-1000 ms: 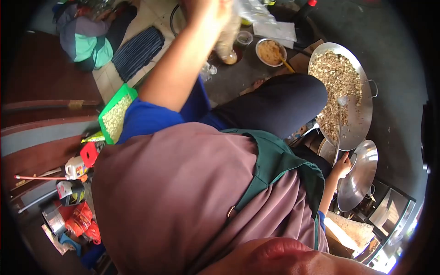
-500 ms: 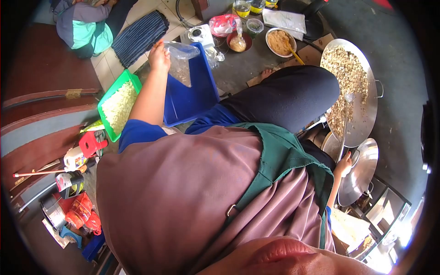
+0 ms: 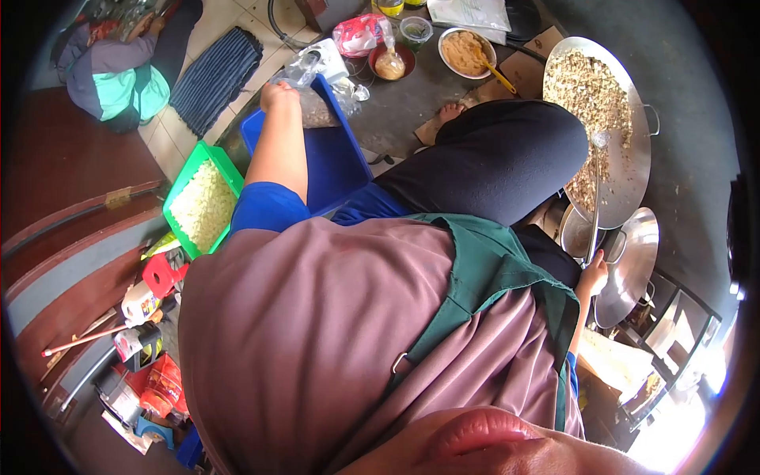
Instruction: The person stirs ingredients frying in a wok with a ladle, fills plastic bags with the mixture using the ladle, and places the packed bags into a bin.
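Note:
My left hand (image 3: 279,96) is closed on the gathered top of a clear plastic bag (image 3: 319,111) with greyish-brown contents. The bag lies against the far side of a blue plastic crate (image 3: 328,170); I cannot tell whether it rests inside. At right, my right hand (image 3: 594,275) grips the long metal handle of a ladle (image 3: 595,190). The ladle's round head lies in a wide metal wok (image 3: 636,178), on chopped brown and pale food (image 3: 590,99). A green tray (image 3: 180,224) of pale chopped pieces stands left of the crate.
Ahead are a bowl of orange-brown paste (image 3: 467,54) with a yellow-handled utensil, a red bowl (image 3: 405,59) and a pink packet (image 3: 358,36). A shiny metal lid (image 3: 633,273) lies near my right hand. Another person (image 3: 127,71) sits at upper left beside a striped mat (image 3: 218,79).
My left hand has moved over the crate's far rim, and the bag no longer hangs as straight. The view has shifted a little. My right hand stays on the ladle's handle.

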The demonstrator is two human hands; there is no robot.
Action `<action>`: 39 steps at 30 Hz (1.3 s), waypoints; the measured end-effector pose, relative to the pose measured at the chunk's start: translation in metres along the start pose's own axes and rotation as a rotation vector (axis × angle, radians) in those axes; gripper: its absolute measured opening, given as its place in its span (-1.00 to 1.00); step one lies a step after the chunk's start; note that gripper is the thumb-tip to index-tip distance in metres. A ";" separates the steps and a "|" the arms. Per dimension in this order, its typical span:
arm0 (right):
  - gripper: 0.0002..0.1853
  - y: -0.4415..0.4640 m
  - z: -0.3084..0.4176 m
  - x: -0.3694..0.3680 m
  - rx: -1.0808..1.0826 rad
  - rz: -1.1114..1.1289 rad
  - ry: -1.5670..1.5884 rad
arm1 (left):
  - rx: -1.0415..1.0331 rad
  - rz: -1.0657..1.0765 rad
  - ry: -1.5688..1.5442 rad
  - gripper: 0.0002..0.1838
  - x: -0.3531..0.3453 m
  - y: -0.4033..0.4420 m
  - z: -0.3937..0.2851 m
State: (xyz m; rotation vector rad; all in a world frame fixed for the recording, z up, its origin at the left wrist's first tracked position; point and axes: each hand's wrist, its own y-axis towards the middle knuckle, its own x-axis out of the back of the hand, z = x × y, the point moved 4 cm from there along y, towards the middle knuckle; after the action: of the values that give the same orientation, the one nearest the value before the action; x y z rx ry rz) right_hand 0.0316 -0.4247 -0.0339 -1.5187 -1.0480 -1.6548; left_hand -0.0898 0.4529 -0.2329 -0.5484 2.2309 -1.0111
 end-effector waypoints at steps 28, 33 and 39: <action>-0.60 -0.069 0.183 -0.235 0.708 0.879 0.339 | -1.279 1.912 1.464 -0.46 -0.039 -0.468 0.138; -0.33 -0.054 0.262 -0.295 0.189 1.038 0.872 | -1.308 1.845 1.568 -0.45 -0.043 -0.469 0.145; -0.13 -0.042 0.328 -0.284 0.131 0.840 0.814 | -1.305 1.823 1.621 -0.44 -0.048 -0.470 0.149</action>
State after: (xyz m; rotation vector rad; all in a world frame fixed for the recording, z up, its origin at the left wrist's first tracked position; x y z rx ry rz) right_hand 0.1822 -0.1304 -0.3181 -0.8384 -0.0380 -1.3181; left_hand 0.0999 0.1124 0.0730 2.2531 2.4977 1.5470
